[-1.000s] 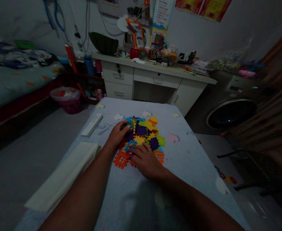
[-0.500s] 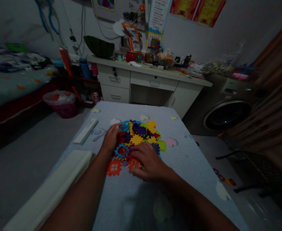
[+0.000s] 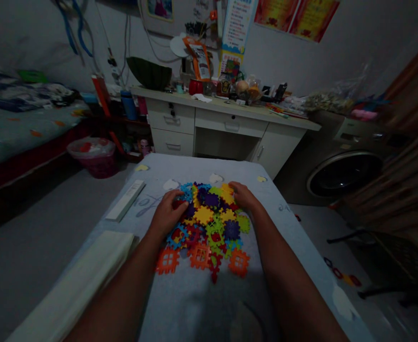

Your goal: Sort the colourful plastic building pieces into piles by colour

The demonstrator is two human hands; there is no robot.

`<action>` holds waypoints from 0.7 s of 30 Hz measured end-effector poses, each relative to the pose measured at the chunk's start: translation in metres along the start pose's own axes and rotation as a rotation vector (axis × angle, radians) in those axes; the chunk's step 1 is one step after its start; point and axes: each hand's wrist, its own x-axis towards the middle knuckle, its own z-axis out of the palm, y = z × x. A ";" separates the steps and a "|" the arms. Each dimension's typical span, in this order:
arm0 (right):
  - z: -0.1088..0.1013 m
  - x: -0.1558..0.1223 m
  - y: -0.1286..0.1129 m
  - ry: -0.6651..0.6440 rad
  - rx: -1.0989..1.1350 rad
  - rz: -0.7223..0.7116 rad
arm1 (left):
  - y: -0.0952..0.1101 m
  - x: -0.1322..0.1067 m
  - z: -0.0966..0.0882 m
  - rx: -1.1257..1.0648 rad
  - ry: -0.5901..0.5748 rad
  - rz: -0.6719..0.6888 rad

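A heap of colourful plastic interlocking blocks (image 3: 204,215) lies in the middle of the cloth-covered table. My left hand (image 3: 169,212) rests against its left side, thumb and fingers apart around the edge near a red block. At the far right side, my right hand (image 3: 243,195) has its fingers extended against the yellow blocks (image 3: 226,194). Neither hand lifts anything. Closest to me lie orange window-shaped blocks, one on the left (image 3: 168,261), one in the middle (image 3: 200,256) and one on the right (image 3: 238,262). A red pointed block (image 3: 214,267) lies between the latter two.
A long white box (image 3: 126,200) and a pale folded item (image 3: 83,280) lie along the table's left side. Beyond stands a cluttered white desk (image 3: 173,118). A washing machine (image 3: 337,171) is at the right, with a chair (image 3: 390,251) nearer. A pink bin (image 3: 96,159) stands left.
My right hand has moved from the near side of the heap to its far right, uncovering orange, green and red blocks. My left hand stays at the left side, its thumb now over the heap.
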 end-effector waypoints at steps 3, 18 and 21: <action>0.005 -0.004 0.009 0.025 0.093 -0.029 | -0.002 0.000 0.002 0.045 -0.030 0.013; -0.011 -0.006 0.029 0.284 0.378 0.130 | 0.007 -0.003 0.000 0.189 0.035 0.048; -0.009 -0.006 0.032 0.278 0.437 0.136 | 0.006 -0.003 0.001 0.195 0.022 0.037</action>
